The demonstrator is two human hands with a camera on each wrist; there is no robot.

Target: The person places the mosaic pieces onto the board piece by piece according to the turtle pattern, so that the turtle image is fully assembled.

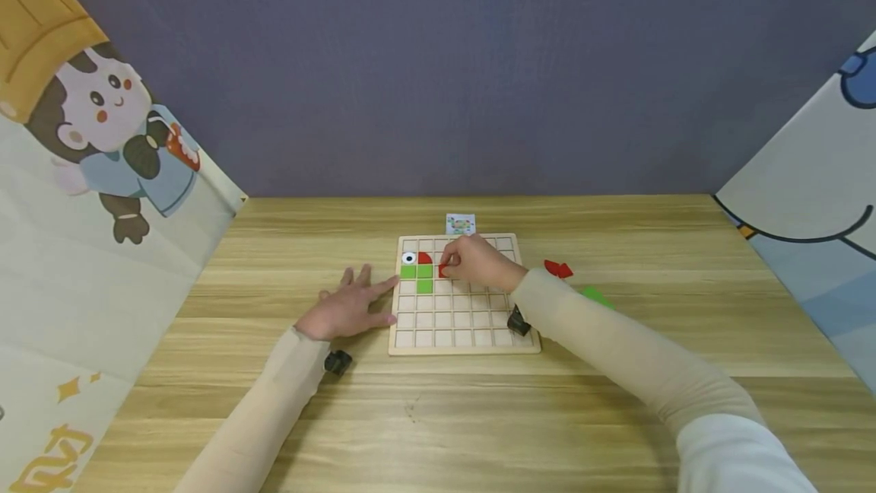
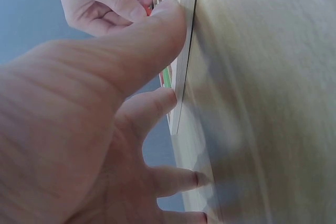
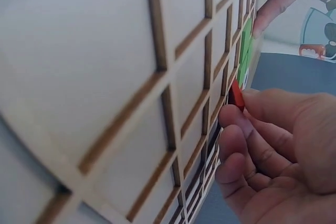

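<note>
A wooden grid board point(image 1: 461, 319) lies flat on the table. Toward its upper left are a white eye tile point(image 1: 408, 258), a red rounded tile point(image 1: 425, 258) and several green square tiles point(image 1: 424, 287). My right hand point(image 1: 477, 261) pinches a red tile point(image 3: 237, 96) between thumb and fingertips, right over a cell beside the green tiles. The left hand point(image 1: 349, 306) lies spread at the board's left edge, with thumb and index fingertip point(image 2: 167, 97) against the side of the board and the other fingers on the table.
A small picture card point(image 1: 461, 224) sits behind the board. Right of it lie red pieces point(image 1: 558, 269) and, partly under the right sleeve, a green piece point(image 1: 598, 296). Black wrist cameras point(image 1: 338, 361) hang at both wrists. A dark wall point(image 1: 472, 74) stands behind the table.
</note>
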